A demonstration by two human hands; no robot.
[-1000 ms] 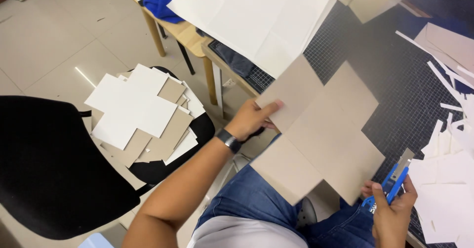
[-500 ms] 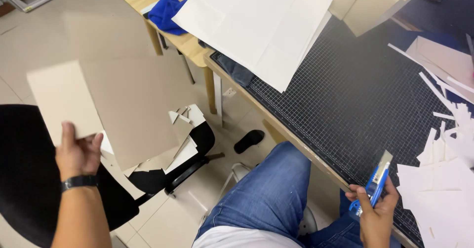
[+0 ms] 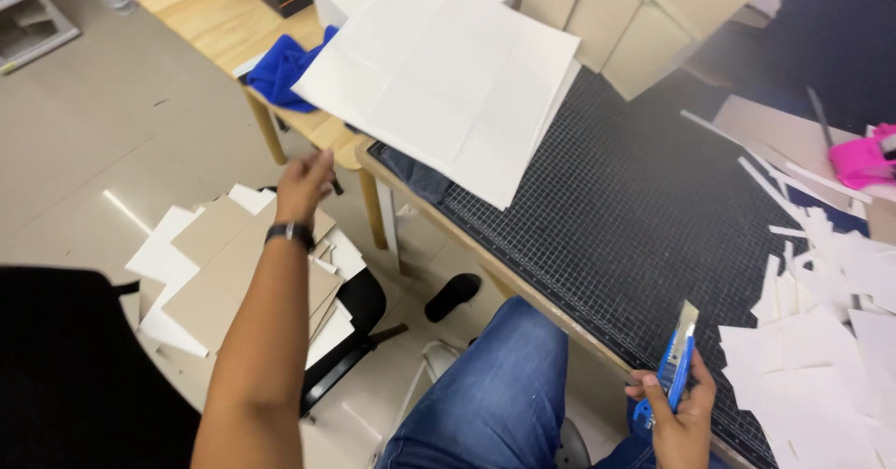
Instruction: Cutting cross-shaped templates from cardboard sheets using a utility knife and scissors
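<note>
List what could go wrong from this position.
The right hand grips a blue utility knife with its blade out, close above the jeans-clad thigh: a slip might cut. The white sheets overhang the cutting mat edge and could slide off. The cardboard pile on the chair looks uneven and may spill.

On your tabletop (image 3: 523, 287) lies a dark gridded cutting mat (image 3: 644, 198), with a big white sheet (image 3: 439, 82) hanging over its left edge. Beige boxes (image 3: 644, 12) stand at the back. White paper strips (image 3: 821, 292) litter the mat's right side, near a pink object (image 3: 859, 156). A blue cloth (image 3: 285, 68) rests on the wooden side table (image 3: 191, 2).
</note>
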